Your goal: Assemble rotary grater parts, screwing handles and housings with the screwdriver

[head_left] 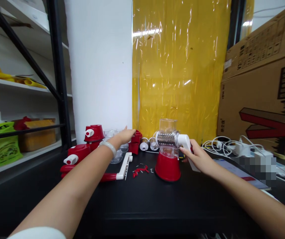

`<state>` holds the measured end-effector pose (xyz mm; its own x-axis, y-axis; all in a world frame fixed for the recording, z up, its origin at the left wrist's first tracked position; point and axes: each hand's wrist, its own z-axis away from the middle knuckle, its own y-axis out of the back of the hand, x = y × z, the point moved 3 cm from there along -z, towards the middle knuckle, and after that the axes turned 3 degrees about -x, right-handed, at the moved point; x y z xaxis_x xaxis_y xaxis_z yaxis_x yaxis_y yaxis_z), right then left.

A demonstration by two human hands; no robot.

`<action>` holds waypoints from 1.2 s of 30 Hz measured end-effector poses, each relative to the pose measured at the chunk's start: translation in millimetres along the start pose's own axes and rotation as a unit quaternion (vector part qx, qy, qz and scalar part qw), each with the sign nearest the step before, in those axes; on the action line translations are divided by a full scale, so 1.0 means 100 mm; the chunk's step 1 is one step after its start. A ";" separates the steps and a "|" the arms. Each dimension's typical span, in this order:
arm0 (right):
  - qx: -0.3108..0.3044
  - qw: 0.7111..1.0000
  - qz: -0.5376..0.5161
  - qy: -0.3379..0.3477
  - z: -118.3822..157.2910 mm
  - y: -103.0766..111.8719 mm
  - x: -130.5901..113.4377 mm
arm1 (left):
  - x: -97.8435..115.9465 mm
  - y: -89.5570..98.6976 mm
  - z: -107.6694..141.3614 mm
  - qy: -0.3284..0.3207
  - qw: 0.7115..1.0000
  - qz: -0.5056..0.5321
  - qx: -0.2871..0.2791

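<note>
Rotary grater [168, 152], upright just right of centre in the frame: my right grip [197, 156] is curled around the white crank [184, 141] at its side. The grater has a red base, a perforated metal drum lying crosswise, and a clear chute on top. My left grip [127, 135] stretches forward near the centre, its fingers over some red plastic parts [134, 146]; I cannot tell whether it holds or touches them. A pale bangle [109, 147] circles that wrist.

Between my arms, small red pieces and screws [140, 170] lie scattered on the black worktop [157, 205]. Two more drums [144, 145] rest behind them. Left of centre are a white arm with a red handle [124, 167], clear plastic parts [117, 157] and red housings [79, 152].

At lower right, a tablet [237, 171] lies beside tangled white cables [219, 146]. A large cardboard box [259, 86] fills the upper right, a shiny yellow curtain [179, 66] the upper middle, and shelves [15, 83] the left edge.
</note>
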<state>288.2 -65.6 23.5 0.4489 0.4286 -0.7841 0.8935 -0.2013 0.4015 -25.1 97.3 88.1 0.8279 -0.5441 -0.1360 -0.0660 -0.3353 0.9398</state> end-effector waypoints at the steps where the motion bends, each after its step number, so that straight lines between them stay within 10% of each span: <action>1: 0.001 1.000 0.000 -0.001 0.00 0.00 0.00 | 0.01 0.00 0.01 -0.008 1.000 -0.012 -0.008; 29: -0.005 1.000 -0.005 0.008 -0.01 0.00 0.09 | 0.11 0.13 0.10 -0.016 0.990 -0.133 -0.046; 36: -0.007 1.000 -0.009 0.004 -0.02 -0.01 0.10 | 0.29 0.25 0.13 -0.052 0.993 -0.079 0.072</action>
<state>291.9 -59.7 15.9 0.4319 0.4387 -0.7880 0.9014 -0.1805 0.3936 -10.0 62.9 103.7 0.7730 -0.5498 -0.3164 -0.0259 -0.5256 0.8503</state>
